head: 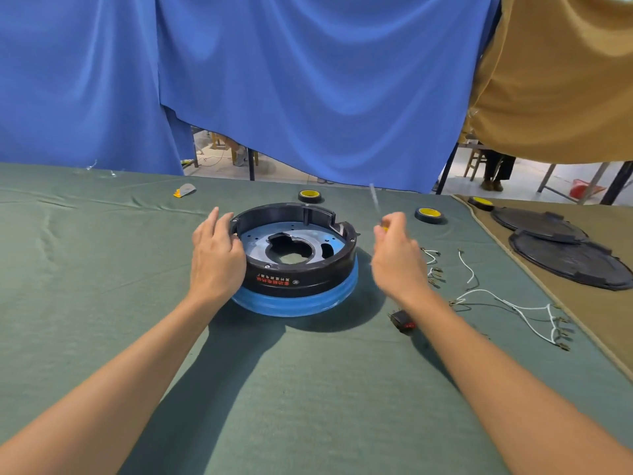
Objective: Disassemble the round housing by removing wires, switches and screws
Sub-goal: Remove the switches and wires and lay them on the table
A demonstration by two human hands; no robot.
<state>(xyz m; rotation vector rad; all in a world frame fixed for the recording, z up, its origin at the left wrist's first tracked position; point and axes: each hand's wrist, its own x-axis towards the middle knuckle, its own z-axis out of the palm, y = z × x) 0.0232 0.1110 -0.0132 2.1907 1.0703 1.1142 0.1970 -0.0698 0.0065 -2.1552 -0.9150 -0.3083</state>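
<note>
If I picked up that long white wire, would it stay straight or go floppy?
Probably floppy: the long white wire lies in loose curves on the green cloth. Likely light, being thin. Its metal end clips might snag.

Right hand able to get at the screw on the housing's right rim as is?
Probably yes. The right hand holds a blurred screwdriver just beside the round housing, and nothing lies between it and the rim screw. The left hand rests on the opposite rim, out of the way.

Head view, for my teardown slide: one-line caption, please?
Left hand rests against the round black housing, right hand grips a blurred screwdriver; removed white wires and a switch lie alongside.
</note>
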